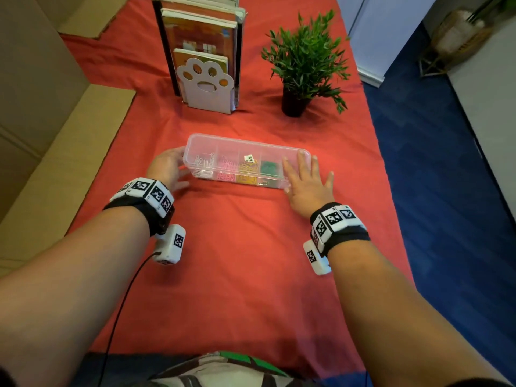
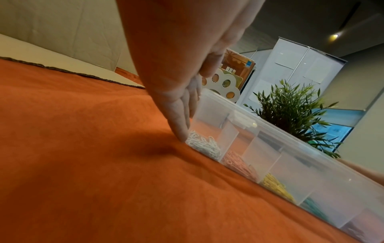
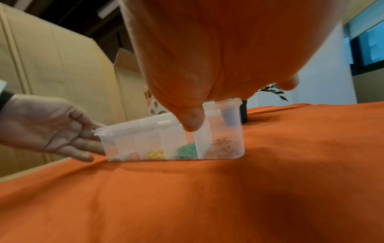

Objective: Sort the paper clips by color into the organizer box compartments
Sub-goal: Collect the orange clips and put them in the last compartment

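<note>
Head view shows us the clear box (image 1: 245,143) lying crosswise on the red cloth (image 1: 237,261), lid shut, with a hand at each end. Our left hand (image 1: 167,169) is at the box's left end, fingers fairly straight and close together, their tips against the end wall; nothing is pinched. Our right hand (image 1: 305,180) lies flat at the right end, fingers spread wide, the tips over the box's right corner and the palm down near the cloth.

Inside, the clips sit in separate compartments, left to right: white clips (image 1: 205,163), pink clips (image 1: 226,170), yellow clips (image 1: 247,171), green clips (image 1: 269,169). A small white tag (image 1: 248,157) shows above the yellow ones. From the right wrist we see a fifth lot, brownish clips (image 3: 223,148), in the rightmost compartment, beside the green clips (image 3: 187,152), with our thumb (image 3: 192,118) in front of the lid edge. We cannot tell whether it touches.

From the left wrist, our fingers (image 2: 180,115) point down to the cloth at the box's corner, right beside the white clips (image 2: 204,146).

Behind the box stand a paw-shaped bookend (image 1: 206,85) with books (image 1: 199,32) and a potted plant (image 1: 304,62). Cardboard (image 1: 36,107) lies along the left.
</note>
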{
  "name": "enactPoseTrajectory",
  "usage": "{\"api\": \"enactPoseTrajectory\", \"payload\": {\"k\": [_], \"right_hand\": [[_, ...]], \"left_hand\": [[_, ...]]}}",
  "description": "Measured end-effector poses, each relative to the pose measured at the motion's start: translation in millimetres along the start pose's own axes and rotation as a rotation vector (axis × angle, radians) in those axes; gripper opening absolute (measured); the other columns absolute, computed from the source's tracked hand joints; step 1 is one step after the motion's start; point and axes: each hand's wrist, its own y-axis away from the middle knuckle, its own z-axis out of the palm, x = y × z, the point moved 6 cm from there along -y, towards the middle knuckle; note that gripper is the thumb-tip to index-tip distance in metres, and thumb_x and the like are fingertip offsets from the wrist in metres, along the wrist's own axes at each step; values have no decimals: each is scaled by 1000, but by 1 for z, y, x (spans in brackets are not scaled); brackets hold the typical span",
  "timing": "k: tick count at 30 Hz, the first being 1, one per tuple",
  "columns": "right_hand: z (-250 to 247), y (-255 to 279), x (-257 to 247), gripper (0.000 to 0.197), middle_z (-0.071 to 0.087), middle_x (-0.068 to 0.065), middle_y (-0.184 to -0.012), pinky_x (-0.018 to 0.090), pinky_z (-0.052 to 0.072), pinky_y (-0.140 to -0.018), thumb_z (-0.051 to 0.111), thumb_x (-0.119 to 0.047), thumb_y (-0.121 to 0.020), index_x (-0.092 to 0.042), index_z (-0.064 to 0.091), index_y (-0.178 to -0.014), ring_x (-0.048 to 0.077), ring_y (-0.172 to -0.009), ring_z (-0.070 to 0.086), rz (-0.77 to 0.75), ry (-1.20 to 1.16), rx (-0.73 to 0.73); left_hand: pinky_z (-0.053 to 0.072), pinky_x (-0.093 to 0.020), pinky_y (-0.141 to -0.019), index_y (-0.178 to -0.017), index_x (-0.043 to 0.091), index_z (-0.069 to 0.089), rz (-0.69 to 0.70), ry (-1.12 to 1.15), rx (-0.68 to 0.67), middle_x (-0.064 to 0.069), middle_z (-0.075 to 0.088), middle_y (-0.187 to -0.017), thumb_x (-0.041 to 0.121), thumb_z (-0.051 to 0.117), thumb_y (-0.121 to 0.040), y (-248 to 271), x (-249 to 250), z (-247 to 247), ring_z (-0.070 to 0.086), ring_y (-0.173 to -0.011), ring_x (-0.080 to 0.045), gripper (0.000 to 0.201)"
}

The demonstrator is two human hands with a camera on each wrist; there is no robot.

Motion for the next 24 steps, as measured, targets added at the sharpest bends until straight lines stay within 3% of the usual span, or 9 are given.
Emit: {"api": "enactPoseTrajectory", "payload": {"k": [3,5,12,16,21,24], "right_hand": [[3,0,0,56,-16,-4,-158,67,-1,-110,27,-33,-99,-41,-3,-146,28,-146,-14,8,13,62],[4,0,0,61,-13,-4,-159,67,1,-110,30,-23,-98,-42,-1,-146,28,-147,-11,13,17,127],[-4,3,-11,67,0,4,-160,66,0,-111,28,-10,-91,-35,3,-148,34,-146,1,53,134,210],[-6,1,-31,61,3,10,-159,68,-2,-109,33,-25,-96,-22,6,-150,32,-147,2,82,135,191],[-11,-16,-116,66,-3,5,-160,58,0,-115,35,-40,-96,-16,5,-150,24,-148,1,-210,52,168],[-8,-29,-150,70,-5,6,-160,57,2,-116,31,-46,-96,-13,3,-150,23,-148,0,-252,71,147]], "left_hand": [[50,-37,-79,-117,23,58,59,-82,53,-1,64,-109,15,46,-89,-2,-1,-5,61,-91,-16,31],[53,-38,-79,-121,24,58,119,-170,90,1,67,-105,18,57,-86,-5,-3,-8,62,-83,-13,35],[53,-37,-89,-117,17,61,206,-285,121,1,67,-99,11,59,-84,-8,2,-7,63,-86,-16,34],[54,-41,-89,-116,18,62,218,-332,141,-4,70,-107,14,60,-83,-9,3,-9,66,-90,-20,34],[54,-43,-88,-118,17,61,218,-373,138,-7,70,-108,17,61,-83,-9,3,-10,67,-95,-23,35],[55,-41,-85,-119,16,60,234,-421,130,-8,70,-107,17,60,-84,-9,6,-9,67,-95,-26,35]]}}
